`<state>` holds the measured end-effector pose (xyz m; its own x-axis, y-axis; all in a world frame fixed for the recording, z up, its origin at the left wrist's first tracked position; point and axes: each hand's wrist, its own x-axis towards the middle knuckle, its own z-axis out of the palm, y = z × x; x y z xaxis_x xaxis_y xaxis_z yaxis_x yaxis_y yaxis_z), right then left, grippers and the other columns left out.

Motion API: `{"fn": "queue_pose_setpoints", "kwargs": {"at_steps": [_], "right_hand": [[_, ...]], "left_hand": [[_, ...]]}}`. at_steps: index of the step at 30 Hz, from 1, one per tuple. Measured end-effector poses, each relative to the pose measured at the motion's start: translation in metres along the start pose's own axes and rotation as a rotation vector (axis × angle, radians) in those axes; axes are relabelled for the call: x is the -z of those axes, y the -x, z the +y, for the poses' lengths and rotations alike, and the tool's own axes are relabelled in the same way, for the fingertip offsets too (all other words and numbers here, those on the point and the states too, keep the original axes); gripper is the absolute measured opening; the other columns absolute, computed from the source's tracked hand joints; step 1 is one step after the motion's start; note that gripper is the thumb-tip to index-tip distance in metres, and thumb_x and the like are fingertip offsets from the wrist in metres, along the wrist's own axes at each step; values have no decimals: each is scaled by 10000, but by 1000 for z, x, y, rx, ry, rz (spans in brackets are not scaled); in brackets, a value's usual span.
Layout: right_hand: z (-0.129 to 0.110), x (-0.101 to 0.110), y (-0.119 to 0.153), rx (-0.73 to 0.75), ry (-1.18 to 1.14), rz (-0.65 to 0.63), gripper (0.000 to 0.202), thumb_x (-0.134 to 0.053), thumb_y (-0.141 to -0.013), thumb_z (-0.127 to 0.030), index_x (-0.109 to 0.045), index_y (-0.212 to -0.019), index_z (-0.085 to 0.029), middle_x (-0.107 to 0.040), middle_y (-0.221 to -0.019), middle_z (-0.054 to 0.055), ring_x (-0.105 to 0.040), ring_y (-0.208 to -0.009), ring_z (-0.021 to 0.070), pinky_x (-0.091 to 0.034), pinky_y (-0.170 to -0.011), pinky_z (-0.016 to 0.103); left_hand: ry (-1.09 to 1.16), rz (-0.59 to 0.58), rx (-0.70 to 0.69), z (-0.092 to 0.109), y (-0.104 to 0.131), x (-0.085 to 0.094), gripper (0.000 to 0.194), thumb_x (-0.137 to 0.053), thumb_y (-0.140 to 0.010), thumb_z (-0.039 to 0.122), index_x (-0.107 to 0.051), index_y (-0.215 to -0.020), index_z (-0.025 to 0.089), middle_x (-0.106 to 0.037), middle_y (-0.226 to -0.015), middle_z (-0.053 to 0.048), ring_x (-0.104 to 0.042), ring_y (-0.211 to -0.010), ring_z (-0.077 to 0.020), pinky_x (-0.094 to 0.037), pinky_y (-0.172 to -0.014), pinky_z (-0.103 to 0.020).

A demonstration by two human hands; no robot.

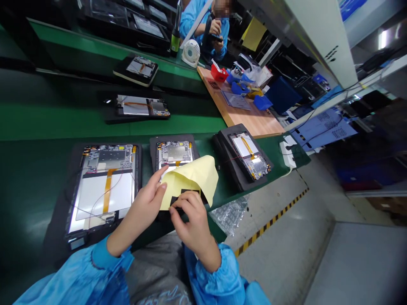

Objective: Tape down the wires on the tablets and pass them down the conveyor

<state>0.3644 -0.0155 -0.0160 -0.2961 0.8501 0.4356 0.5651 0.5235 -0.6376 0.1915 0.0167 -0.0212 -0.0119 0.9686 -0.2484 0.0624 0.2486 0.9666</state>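
Note:
Both my hands are at a pale yellow backing sheet (197, 173) that carries black tape pieces (189, 192). My left hand (151, 192) grips the sheet's left side between thumb and fingers. With thumb and fingertips pinched, my right hand (190, 214) is at the lower edge, on one of the black pieces. Behind the sheet, partly covered, lies an opened tablet (174, 152) with its circuit board showing. To the left rests a larger opened tablet (106, 186) with an orange ribbon cable. Another opened tablet (249, 154) sits on black foam at the right.
Two more opened tablets, a near one (143, 106) and a far one (140, 67), lie on the green bench beyond. A white fan (191, 53), a red bin (219, 73) and a power strip (288, 153) stand around. A co-worker in blue (190, 19) sits opposite.

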Motion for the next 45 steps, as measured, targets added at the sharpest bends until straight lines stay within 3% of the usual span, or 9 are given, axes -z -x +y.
{"fn": "queue_pose_setpoints", "kwargs": {"at_steps": [10, 22, 27, 30, 33, 35, 38, 42, 45], "right_hand": [[5, 6, 3, -153, -157, 82, 142, -622, -1062, -134, -674, -989, -244, -724, -1004, 63, -724, -1005, 238, -585, -913, 353], [8, 35, -7, -395, -407, 304, 211, -695, -1112, -359, -726, -949, -228, -824, -961, 44, -780, -866, 197, -614, -788, 288], [-8, 40, -17, -291, -410, 332, 141, -724, -1097, -299, -764, -971, -248, -863, -984, 39, -831, -913, 208, -656, -822, 296], [-25, 35, -24, -30, -313, 227, 103, -747, -1047, -158, -793, -1051, -250, -897, -1141, 70, -858, -1109, 231, -666, -1052, 356], [-37, 22, -28, 412, -24, -12, 172, -693, -1044, -82, -782, -1147, -187, -891, -1284, 147, -839, -1275, 263, -612, -1220, 412], [-40, 13, -27, 544, 115, -75, 231, -645, -1058, -71, -774, -1225, -164, -880, -1338, 165, -807, -1369, 272, -586, -1268, 437], [-42, 7, -24, 509, 90, -121, 424, -637, -1058, -88, -711, -1466, -177, -865, -1387, 158, -768, -1442, 284, -536, -1322, 522], [-51, 14, -24, 410, -138, -296, 712, -831, -1026, -334, -582, -1686, -245, -748, -1582, 179, -652, -1566, 388, -405, -1384, 675], [-62, 24, -37, 314, -327, -350, 625, -820, -1059, -372, -643, -1655, -307, -757, -1587, 141, -664, -1560, 372, -445, -1367, 642]], "left_hand": [[-173, -3, -53, -4, 0, 1, 810, -420, -1008, 548, -490, -1679, 100, -635, -782, 4, -613, -643, -209, -496, -624, -309], [-518, -4, -147, -4, -11, 6, 770, -290, -1095, 412, -417, -1731, -2, -696, -646, -29, -729, -579, -295, -524, -562, -340], [-710, 89, -326, 7, -13, -1, 695, -360, -1102, 371, -511, -1681, 18, -830, -1221, -248, -818, -1055, -410, -653, -852, -484], [-789, 137, -460, 12, -13, -3, 660, -388, -1129, 364, -520, -1679, 25, -671, -1588, -309, -670, -1431, -458, -574, -1160, -602], [-832, 136, -550, 8, -14, 0, 606, -415, -1157, 368, -557, -1660, 61, -603, -1697, -275, -548, -1598, -424, -523, -1262, -576], [-842, 130, -586, 0, -16, 3, 591, -432, -1162, 363, -554, -1665, 76, -608, -1703, -259, -517, -1636, -410, -512, -1286, -570], [-822, 108, -630, -16, -17, 6, 614, -459, -1158, 376, -510, -1699, 89, -596, -1716, -256, -520, -1639, -418, -515, -1289, -601], [-734, 50, -688, -35, -15, 12, 635, -504, -1143, 376, -453, -1739, 162, -562, -1760, -206, -456, -1691, -396, -472, -1333, -634], [-645, -19, -726, -41, -7, 25, 649, -517, -1140, 348, -407, -1764, 206, -500, -1809, -185, -359, -1749, -358, -421, -1377, -637]]}}
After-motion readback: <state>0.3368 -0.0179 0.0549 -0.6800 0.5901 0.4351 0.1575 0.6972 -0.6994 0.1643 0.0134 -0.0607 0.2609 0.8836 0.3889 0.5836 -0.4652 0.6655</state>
